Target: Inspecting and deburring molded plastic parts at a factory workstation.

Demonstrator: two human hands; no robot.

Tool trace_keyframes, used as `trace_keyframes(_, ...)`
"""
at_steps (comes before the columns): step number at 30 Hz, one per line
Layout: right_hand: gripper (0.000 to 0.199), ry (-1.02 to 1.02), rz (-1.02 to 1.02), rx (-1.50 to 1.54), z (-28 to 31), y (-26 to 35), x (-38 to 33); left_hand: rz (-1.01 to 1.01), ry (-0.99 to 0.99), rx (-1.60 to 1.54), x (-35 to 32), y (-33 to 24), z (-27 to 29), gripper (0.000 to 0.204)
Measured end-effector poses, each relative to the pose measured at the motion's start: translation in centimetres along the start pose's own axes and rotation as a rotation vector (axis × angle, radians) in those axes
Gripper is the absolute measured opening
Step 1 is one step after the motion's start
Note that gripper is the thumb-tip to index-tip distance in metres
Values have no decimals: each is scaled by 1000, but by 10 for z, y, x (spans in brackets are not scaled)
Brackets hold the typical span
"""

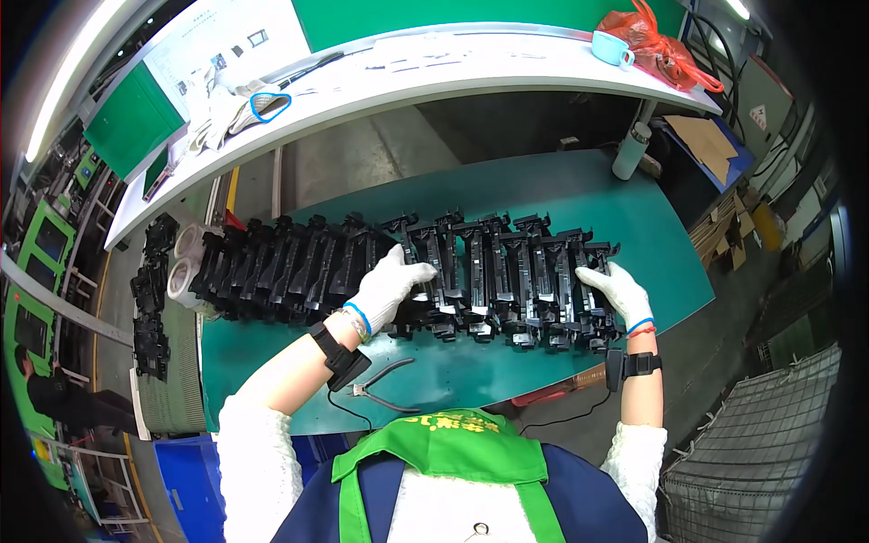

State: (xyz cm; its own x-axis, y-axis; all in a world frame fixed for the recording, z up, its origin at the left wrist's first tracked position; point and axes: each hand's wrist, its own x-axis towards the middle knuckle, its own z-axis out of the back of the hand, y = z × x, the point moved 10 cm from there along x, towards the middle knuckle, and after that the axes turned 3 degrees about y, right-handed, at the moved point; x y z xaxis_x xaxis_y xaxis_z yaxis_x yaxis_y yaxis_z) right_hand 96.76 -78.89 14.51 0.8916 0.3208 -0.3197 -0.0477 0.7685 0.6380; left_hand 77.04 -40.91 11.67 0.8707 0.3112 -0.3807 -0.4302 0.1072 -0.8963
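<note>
Black parts [477, 271], left hand [389, 288] mid-row, right hand [625, 295] at end

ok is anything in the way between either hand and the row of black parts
Nothing visible is. The left hand and the right hand both appear to be touching the black parts. The pliers lie on the green table, on the person's side of the row, not between.

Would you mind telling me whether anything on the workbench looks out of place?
Perhaps the pliers, lying loose with handles spread on the green tabletop: a stray tool beside the row of black parts.
</note>
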Motion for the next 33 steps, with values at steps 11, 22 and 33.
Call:
trace_keyframes(11,69,-26,98,110,10,-23,10,208,207,-271,3,1,-42,48)
trace_keyframes(22,51,64,74,414,3,-43,17,124,303,-244,13,-9,-60,37)
trace_keyframes(33,46,39,57,347,6,-28,6,128,311,-411,31,-5,-66,31)
